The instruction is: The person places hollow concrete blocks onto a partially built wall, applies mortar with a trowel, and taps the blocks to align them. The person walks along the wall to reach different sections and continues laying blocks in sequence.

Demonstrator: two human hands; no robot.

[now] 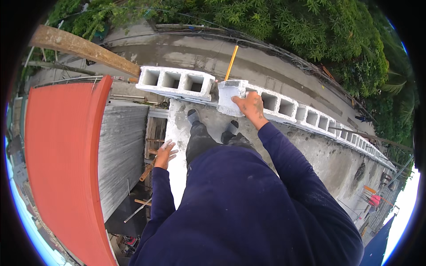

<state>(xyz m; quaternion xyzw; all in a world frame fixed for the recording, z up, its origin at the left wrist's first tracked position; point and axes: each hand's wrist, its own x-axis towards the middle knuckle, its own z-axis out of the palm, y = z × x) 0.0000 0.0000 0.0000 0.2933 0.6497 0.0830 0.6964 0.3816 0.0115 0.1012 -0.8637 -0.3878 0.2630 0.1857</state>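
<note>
My right hand point(253, 107) grips a pale grey concrete block point(229, 98) at the near end of a row of hollow blocks. The thumb lies on its flat face, and the fingers reach over the top and are partly hidden. Left of it, across a narrow gap, another hollow block point(175, 83) shows its open cells. My left hand point(165, 154) hangs low beside the pale slab edge, its fingers spread and holding nothing.
The block row point(310, 117) runs off to the right along the concrete slab point(319, 155) under my feet. Beyond it lies a road point(195, 53) far below. A wooden beam point(84, 48), a yellow-orange rod point(231, 62) and a red roof point(62, 168) are nearby.
</note>
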